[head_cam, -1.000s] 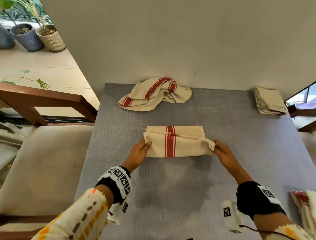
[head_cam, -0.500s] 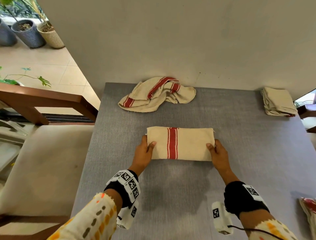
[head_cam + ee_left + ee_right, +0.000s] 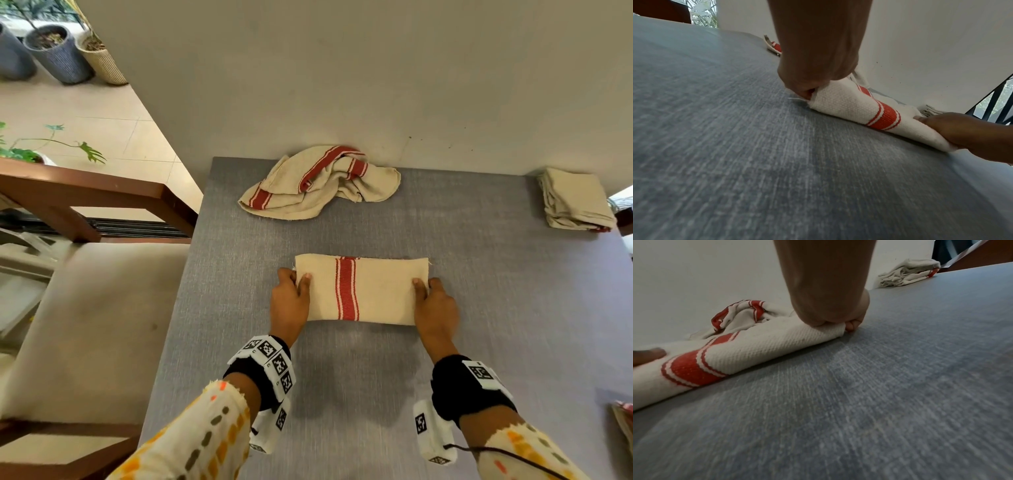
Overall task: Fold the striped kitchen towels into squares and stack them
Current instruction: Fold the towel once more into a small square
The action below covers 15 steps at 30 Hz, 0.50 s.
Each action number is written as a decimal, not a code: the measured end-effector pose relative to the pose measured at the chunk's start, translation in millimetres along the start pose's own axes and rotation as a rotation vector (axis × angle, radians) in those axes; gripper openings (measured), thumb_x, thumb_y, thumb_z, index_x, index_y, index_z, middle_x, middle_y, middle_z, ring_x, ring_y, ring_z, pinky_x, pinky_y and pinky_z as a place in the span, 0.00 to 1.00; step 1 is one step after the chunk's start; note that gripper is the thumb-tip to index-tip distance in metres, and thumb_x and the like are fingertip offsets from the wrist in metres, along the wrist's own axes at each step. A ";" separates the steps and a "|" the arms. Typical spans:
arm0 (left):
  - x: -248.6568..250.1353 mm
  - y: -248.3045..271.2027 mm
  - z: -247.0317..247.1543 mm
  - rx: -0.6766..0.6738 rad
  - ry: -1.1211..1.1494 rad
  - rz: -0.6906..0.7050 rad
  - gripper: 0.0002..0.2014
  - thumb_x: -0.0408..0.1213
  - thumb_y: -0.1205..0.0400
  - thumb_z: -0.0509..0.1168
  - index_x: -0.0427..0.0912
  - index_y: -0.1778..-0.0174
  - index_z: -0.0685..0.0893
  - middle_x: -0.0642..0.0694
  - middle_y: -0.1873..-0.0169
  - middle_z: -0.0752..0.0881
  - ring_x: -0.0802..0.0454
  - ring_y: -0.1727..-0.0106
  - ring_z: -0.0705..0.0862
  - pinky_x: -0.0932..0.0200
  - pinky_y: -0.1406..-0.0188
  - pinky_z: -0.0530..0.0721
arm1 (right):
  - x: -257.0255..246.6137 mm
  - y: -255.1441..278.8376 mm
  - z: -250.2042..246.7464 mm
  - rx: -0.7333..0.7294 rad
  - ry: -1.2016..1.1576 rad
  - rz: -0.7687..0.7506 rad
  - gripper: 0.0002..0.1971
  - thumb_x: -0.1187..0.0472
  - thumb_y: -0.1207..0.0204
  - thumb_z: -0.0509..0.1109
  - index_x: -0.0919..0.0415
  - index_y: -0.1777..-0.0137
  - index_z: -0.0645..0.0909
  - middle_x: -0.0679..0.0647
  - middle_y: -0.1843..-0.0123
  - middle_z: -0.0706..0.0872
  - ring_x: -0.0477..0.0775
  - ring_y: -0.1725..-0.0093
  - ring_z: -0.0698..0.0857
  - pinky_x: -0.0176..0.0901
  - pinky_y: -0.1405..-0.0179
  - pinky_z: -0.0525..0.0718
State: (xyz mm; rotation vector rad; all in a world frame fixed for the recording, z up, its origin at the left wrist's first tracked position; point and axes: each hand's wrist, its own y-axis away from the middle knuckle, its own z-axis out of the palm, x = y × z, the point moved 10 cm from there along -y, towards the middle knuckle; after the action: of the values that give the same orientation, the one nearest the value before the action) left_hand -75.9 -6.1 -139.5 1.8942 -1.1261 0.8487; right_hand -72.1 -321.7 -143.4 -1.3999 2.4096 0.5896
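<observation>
A cream towel with a red stripe (image 3: 359, 289) lies folded into a long rectangle on the grey table (image 3: 342, 377). My left hand (image 3: 291, 298) pinches its left end, thumb on top and fingers tucked under. At the right end my right hand (image 3: 432, 301) grips the same way. The left wrist view shows the towel (image 3: 855, 105) with my left hand (image 3: 812, 78) curled on its edge. In the right wrist view the towel (image 3: 760, 344) is held at its end by my right hand (image 3: 830, 311).
A crumpled striped towel (image 3: 318, 181) lies at the table's far edge by the wall. A stack of folded towels (image 3: 575, 200) sits at the far right corner. Another towel's edge (image 3: 623, 418) shows at the right. A cushioned chair (image 3: 85, 308) stands to the left.
The towel went from a loosely doubled strip to a flat rectangle. Both hands moved from its near corners inward along its ends and now pinch them.
</observation>
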 end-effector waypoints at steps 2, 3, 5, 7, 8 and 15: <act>0.2 0.7 -4.8 0.049 0.005 -0.026 0.14 0.41 0.16 0.58 0.37 0.40 0.68 0.42 0.59 0.82 0.48 0.61 0.82 0.62 0.69 0.76 | 0.8 1.0 -8.4 0.066 -0.048 0.041 0.19 0.50 0.18 0.55 0.68 0.42 0.72 0.68 0.56 0.86 0.68 0.58 0.84 0.49 0.65 0.74; 3.8 1.9 -10.8 0.098 -0.033 0.010 0.16 0.41 0.17 0.59 0.38 0.37 0.68 0.42 0.54 0.82 0.45 0.55 0.83 0.60 0.63 0.78 | -1.2 3.0 -16.1 0.128 -0.100 0.041 0.18 0.51 0.18 0.56 0.67 0.42 0.71 0.67 0.54 0.85 0.68 0.56 0.84 0.51 0.61 0.76; 26.0 7.3 -21.1 0.208 -0.240 0.246 0.20 0.42 0.17 0.58 0.39 0.31 0.68 0.39 0.39 0.78 0.44 0.41 0.78 0.56 0.47 0.77 | -14.0 11.3 -32.2 0.271 -0.153 -0.038 0.17 0.53 0.19 0.56 0.67 0.42 0.72 0.65 0.48 0.84 0.67 0.49 0.82 0.55 0.49 0.74; 54.4 19.4 -6.8 0.169 -0.430 0.552 0.22 0.43 0.18 0.55 0.43 0.28 0.65 0.41 0.28 0.69 0.47 0.28 0.67 0.50 0.28 0.64 | -37.0 26.7 -34.6 0.325 -0.138 -0.180 0.21 0.52 0.21 0.50 0.67 0.41 0.74 0.64 0.43 0.81 0.65 0.43 0.79 0.56 0.44 0.72; 64.0 26.2 10.8 0.069 -0.498 0.685 0.23 0.42 0.18 0.54 0.45 0.26 0.64 0.44 0.24 0.64 0.49 0.24 0.61 0.49 0.22 0.55 | -50.3 35.6 -27.5 0.299 -0.142 -0.264 0.23 0.52 0.22 0.48 0.67 0.39 0.75 0.64 0.39 0.80 0.64 0.40 0.78 0.56 0.41 0.72; 32.5 17.7 75.3 -0.312 -0.760 0.719 0.27 0.46 0.16 0.44 0.42 0.21 0.56 0.47 0.21 0.54 0.47 0.19 0.56 0.56 0.22 0.38 | -98.6 58.9 64.4 -0.127 0.150 -0.662 0.28 0.53 0.20 0.45 0.63 0.21 0.55 0.58 0.19 0.60 0.47 0.20 0.48 0.40 0.23 0.37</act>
State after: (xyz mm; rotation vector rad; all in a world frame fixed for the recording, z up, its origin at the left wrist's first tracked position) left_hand -67.4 -89.4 -144.7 1.5611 -2.3334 0.2297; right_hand -72.8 -190.0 -144.0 -2.2108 1.8427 0.4742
